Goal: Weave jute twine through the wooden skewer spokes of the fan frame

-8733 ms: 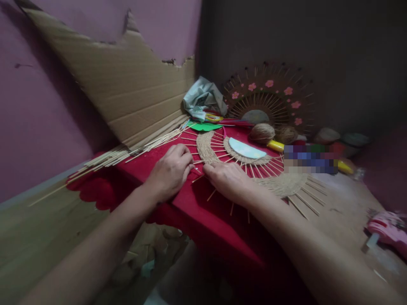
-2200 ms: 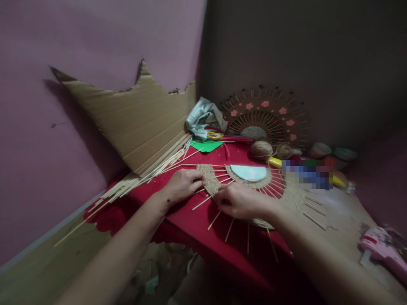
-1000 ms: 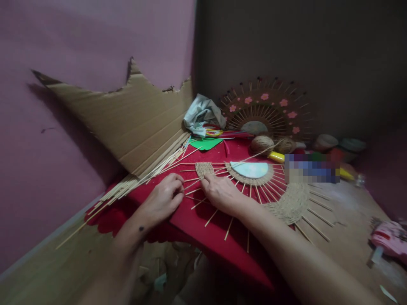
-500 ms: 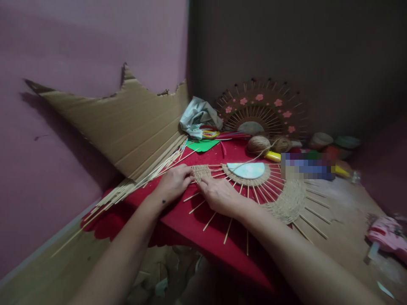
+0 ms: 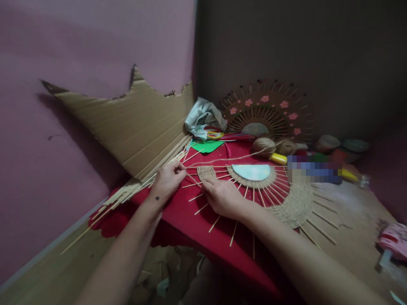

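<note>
A half-round stick fan (image 5: 291, 207) lies on the red cloth, its thin sticks radiating from a pale blue half-disc (image 5: 251, 172). Twine is woven between the sticks in a band on the right and a small patch (image 5: 206, 173) at the left end. My left hand (image 5: 168, 182) pinches jute twine (image 5: 219, 160) just left of that patch; the strand runs back towards a twine ball (image 5: 263, 146). My right hand (image 5: 224, 197) is closed on the fan at the patch's lower edge, its fingertips partly hidden.
Loose sticks (image 5: 127, 192) lie along the cloth's left side, below a torn cardboard sheet (image 5: 136, 123) against the wall. A finished flowered fan (image 5: 267, 110) stands at the back. Green foam (image 5: 208, 146), grey cloth (image 5: 203, 118) and a pink object (image 5: 394, 241) lie around.
My left hand has moved left, away from the woven patch, drawing the twine out. The strand now stretches behind the fan. My right hand stays at the patch; the whole view shifts slightly.
</note>
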### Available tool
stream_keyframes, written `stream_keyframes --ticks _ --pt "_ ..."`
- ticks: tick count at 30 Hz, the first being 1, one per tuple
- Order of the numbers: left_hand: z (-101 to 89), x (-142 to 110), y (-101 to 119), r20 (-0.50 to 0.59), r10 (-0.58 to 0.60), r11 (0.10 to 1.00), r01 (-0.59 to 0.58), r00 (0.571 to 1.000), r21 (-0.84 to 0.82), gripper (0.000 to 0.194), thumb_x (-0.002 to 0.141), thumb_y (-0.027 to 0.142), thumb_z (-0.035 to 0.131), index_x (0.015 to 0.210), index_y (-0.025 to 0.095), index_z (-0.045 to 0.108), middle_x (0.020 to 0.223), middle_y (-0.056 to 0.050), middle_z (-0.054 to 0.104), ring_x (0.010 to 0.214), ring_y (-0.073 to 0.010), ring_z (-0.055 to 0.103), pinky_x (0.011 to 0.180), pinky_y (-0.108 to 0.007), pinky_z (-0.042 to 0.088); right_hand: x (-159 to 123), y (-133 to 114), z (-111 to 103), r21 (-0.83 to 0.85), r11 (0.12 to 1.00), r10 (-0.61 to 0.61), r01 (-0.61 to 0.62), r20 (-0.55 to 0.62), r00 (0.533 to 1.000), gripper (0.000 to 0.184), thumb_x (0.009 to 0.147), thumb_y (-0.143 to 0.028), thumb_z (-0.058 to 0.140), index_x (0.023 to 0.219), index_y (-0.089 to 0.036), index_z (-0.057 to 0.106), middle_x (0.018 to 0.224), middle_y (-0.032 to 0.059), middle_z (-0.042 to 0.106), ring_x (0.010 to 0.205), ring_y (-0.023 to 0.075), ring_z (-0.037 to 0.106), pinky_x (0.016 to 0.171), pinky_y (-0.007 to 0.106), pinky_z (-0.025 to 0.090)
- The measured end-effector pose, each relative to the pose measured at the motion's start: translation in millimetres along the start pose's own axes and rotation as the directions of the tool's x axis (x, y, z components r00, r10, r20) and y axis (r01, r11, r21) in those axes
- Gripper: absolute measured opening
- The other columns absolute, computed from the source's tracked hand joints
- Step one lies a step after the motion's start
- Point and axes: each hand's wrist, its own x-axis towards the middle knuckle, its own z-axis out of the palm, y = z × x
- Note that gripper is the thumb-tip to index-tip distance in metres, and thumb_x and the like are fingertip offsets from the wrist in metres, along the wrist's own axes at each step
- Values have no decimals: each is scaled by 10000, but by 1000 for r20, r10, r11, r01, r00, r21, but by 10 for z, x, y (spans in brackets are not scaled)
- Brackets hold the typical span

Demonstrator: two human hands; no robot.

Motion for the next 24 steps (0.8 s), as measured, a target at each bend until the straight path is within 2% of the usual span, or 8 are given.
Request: stream_keyframes --ticks 2,5,8,12,16,24 --pt "-2 -10 68 4 -45 985 43 999 168 200 712 277 476 772 176 638 679 -14 649 625 -150 572 569 -235 379 28 7 -40 43 999 25 -26 29 999 167 840 -175 433 912 -182 584 936 50 633 765 160 581 583 261 318" --pt "-18 -64 203 11 -108 902 93 994 422 238 761 276 427 838 198 639 784 -61 683 733 -218 621 625 -284 406 118 35 -108 110 991 69 -78 85 994 159 858 -204 436 893 -192 591 856 38 649 750 157 592 611 253 345" --pt "-23 -130 291 23 -151 827 113 988 551 281 791 276 383 894 204 635 830 -109 692 799 -293 640 653 -347 428 267 61 -119 64 990 119 -124 70 990 187 875 -202 420 955 -191 588 890 51 645 801 163 605 651 250 383" --pt "-13 -171 308 28 -149 795 103 988 598 296 804 267 366 926 193 625 840 -134 695 817 -327 649 675 -386 447 508 51 -42 -91 983 162 -158 34 986 275 914 -231 355 1052 -198 590 1008 90 596 834 196 622 651 285 433" --pt "-22 -147 284 20 -162 789 118 987 603 290 811 255 362 920 182 621 860 -147 695 832 -332 654 668 -381 453 689 16 -3 -131 986 111 -104 52 992 290 922 -214 340 1018 -173 610 1015 114 576 874 231 622 647 320 472" --pt "-38 -118 256 19 -187 788 138 982 600 300 803 273 370 921 189 633 835 -151 693 823 -325 650 651 -361 434 717 23 -92 -164 986 5 11 99 995 278 909 -145 340 1010 -110 596 987 138 587 862 241 628 656 338 503"
